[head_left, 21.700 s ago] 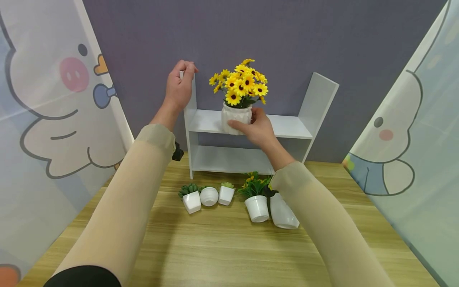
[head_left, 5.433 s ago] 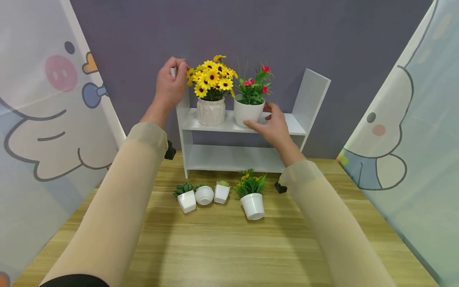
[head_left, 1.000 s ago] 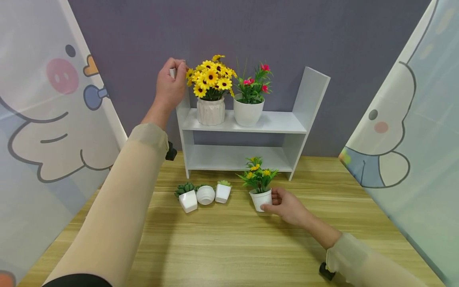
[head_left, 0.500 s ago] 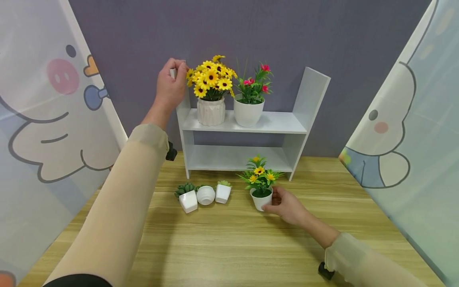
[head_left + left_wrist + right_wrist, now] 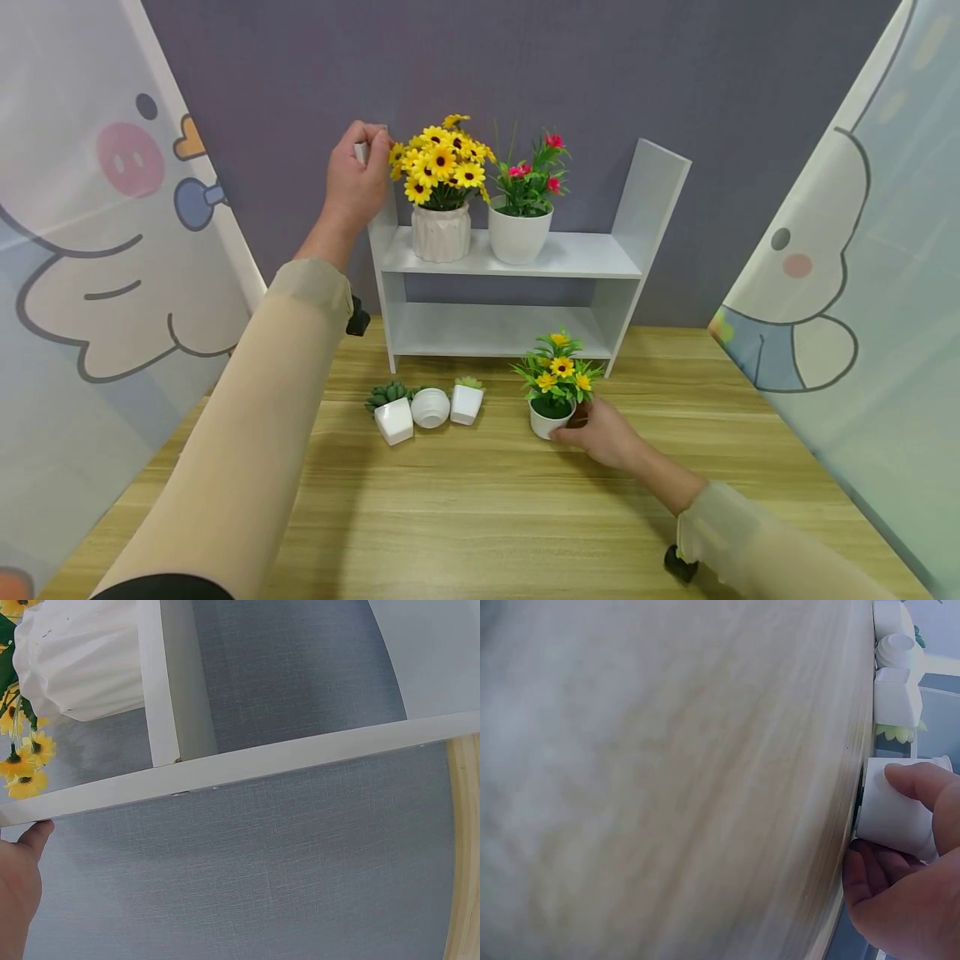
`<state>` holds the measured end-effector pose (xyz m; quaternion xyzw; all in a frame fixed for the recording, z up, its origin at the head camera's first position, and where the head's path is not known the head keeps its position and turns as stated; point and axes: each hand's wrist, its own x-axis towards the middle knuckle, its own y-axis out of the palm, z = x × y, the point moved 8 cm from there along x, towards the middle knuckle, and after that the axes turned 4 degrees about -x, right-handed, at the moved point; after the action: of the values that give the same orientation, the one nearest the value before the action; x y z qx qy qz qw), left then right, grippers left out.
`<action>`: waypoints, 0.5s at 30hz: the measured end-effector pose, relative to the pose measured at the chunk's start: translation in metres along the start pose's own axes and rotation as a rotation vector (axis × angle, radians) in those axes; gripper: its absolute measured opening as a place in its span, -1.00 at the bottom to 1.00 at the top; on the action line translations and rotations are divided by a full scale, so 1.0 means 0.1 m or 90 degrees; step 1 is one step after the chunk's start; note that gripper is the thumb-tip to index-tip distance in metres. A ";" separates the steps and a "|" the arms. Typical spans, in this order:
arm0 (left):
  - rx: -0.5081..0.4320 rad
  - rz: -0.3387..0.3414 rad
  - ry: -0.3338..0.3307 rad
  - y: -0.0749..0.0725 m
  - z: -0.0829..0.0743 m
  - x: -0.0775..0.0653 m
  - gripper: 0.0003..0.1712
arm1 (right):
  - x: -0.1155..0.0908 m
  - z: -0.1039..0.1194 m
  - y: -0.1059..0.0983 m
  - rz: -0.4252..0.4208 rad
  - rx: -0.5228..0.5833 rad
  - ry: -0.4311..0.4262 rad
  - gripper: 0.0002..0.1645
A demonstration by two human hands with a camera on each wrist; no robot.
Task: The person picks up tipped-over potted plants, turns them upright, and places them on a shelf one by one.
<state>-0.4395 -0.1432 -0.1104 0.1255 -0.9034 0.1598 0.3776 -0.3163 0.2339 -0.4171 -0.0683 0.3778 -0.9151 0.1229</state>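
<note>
My left hand [image 5: 356,179] grips the top of the white shelf's left side panel [image 5: 382,225]. In the left wrist view its thumb [image 5: 37,834] presses against the panel's edge. On the table, my right hand [image 5: 609,435] holds a small white pot of yellow flowers [image 5: 551,421], thumb in front and fingers behind. The right wrist view shows the thumb lying on the pot's white wall [image 5: 892,814]. A pot of sunflower-like blooms [image 5: 441,235] and a white pot with red flowers [image 5: 519,237] stand upright on the upper board [image 5: 588,257].
Left of the held plant, three small white succulent pots lie tipped on the wooden table [image 5: 450,517]: a square one [image 5: 394,422], a round one [image 5: 430,408] and another square one [image 5: 467,405]. The lower shelf board [image 5: 465,329] sits behind them. Printed cartoon panels flank both sides.
Earlier the right hand placed the sunflower and red-flowered pots on the upper board. It then took the yellow-flowered pot, which has since tilted toward me and shifted slightly right. The left hand stays put.
</note>
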 end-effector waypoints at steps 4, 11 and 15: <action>-0.003 0.001 0.003 0.00 0.00 0.00 -0.79 | 0.02 0.01 0.00 0.000 0.001 -0.025 -0.19; -0.008 0.005 0.002 0.00 -0.01 0.00 -0.78 | 0.05 0.04 0.01 0.006 0.001 -0.048 -0.18; -0.006 0.005 -0.002 0.00 -0.01 -0.01 -0.78 | 0.06 0.04 0.02 0.016 0.015 -0.046 -0.19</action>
<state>-0.4384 -0.1432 -0.1103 0.1202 -0.9052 0.1568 0.3764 -0.3202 0.2279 -0.4157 -0.0953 0.3635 -0.9148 0.1485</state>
